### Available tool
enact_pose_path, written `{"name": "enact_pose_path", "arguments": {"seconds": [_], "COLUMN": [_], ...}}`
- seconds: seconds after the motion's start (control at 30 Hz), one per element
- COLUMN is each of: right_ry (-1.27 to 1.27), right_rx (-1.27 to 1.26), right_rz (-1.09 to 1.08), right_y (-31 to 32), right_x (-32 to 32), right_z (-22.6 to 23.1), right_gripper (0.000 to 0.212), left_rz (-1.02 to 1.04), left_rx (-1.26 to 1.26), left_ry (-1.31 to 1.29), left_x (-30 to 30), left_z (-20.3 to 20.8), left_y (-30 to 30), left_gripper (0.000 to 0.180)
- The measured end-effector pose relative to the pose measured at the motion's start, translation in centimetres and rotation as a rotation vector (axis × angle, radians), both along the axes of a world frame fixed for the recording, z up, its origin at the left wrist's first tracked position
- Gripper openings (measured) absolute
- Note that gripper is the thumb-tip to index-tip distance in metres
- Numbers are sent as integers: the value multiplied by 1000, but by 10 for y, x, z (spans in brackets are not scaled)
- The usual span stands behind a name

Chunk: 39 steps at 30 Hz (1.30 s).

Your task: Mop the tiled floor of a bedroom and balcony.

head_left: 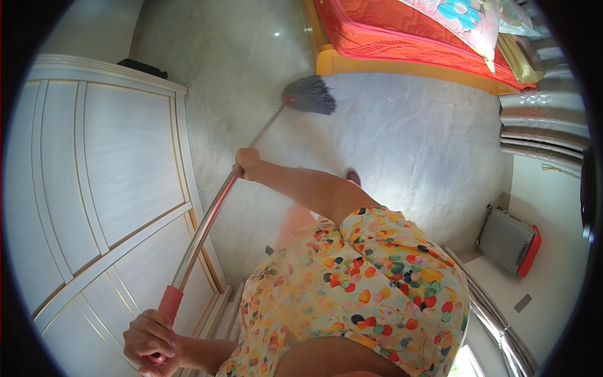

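Note:
A mop slants across the view, its grey strand head (311, 95) spread on the tiled floor near the corner of the bed. Its shiny metal pole (213, 213) runs down to a red grip (170, 303) at the lower left. My left hand (151, 342) is closed around that grip at the top end of the handle. Farther along, my right hand (247, 163) wraps round the pole, with my right arm stretched across in front of me. Both hands hold the mop.
White wardrobe doors (135, 157) with gold trim stand close on the left. A bed with a red mattress (402, 41) and orange base is at the far right. Silver-grey curtains (540, 116) and a grey case with a red edge (507, 242) are on the right. My shoe (353, 177) shows.

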State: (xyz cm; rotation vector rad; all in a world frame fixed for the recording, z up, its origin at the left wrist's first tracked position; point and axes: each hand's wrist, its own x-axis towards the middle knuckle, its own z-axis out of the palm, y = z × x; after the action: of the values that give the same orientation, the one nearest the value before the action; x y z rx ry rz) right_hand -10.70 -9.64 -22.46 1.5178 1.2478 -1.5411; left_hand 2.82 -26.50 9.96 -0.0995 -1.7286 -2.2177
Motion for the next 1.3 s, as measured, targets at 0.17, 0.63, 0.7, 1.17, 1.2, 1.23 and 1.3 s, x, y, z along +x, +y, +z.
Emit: {"name": "enact_pose_path", "arguments": {"seconds": [0.17, 0.63, 0.7, 1.17, 1.2, 1.23, 1.3], "right_ry": [-63, 16, 58, 346, 378, 377, 331], "right_rx": [-209, -103, -63, 47, -31, -33, -65], "right_rz": [541, 345, 361, 222, 120, 115, 96], "right_y": [-30, 0, 16, 116, 114, 110, 96], "right_x": [10, 21, 20, -92, -94, -94, -82], "right_z": [6, 31, 24, -5, 0, 9, 24], "right_gripper": [10, 10, 10, 7, 10, 10, 14], "left_rz": [219, 312, 669, 103, -3, -112, -177], "left_rx": [-283, 137, 206, 263, 232, 199, 200], "left_ry": [120, 189, -52, 82, 147, 210, 217], "left_x": [-5, -10, 2, -55, -65, -72, -77], "left_z": [18, 7, 4, -83, -76, -68, -56], "left_y": [34, -18, -13, 41, 40, 38, 27], "left_gripper": [30, 40, 31, 29, 29, 30, 31]}}
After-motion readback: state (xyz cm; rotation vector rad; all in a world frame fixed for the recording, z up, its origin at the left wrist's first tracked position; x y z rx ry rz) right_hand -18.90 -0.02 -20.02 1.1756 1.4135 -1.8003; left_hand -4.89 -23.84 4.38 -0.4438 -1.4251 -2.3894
